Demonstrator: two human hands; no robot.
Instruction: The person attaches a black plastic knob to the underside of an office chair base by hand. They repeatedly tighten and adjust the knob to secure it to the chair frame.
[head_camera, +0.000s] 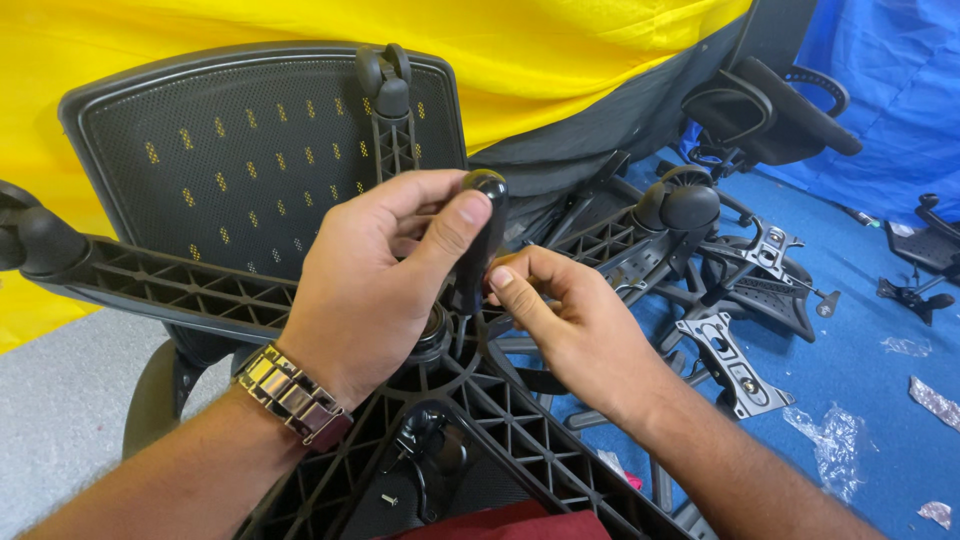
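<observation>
At the far left, one black twin-wheel plastic caster (35, 240) already sits on the end of a ribbed arm of the black plastic five-star chair base (180, 290), which lies upside down across the person's lap. Behind it leans a black mesh chair backrest (240, 150) against a yellow sheet (560, 50). A second black caster (385, 80) is seated on the arm that points away from the camera.

The left hand (375, 270), with a metal-link wristwatch (290, 395) on its wrist, is closed around the black rounded handle of a slim tool or part (482, 235), thumb and fingers pinching its upper end. This piece stands nearly upright, its lower end at the round central hub (435, 335) of the base. Whether it is a screwdriver or a stem cannot be told. The right hand (565, 315) touches the same piece lower down, fingertips pinched on its shaft just above the hub.

Further right, a third black caster (680, 200) sits on another arm, so at least three wheels look fitted; the nearer arms run out of view and their ends cannot be judged. The work at the hub appears unfinished. On the blue floor covering (860, 340) lie a grey metal seat-mechanism plate (730, 360), black armrests (770, 110) and scraps of clear plastic wrapping (835, 440), which suggests much of the chair remains unassembled.
</observation>
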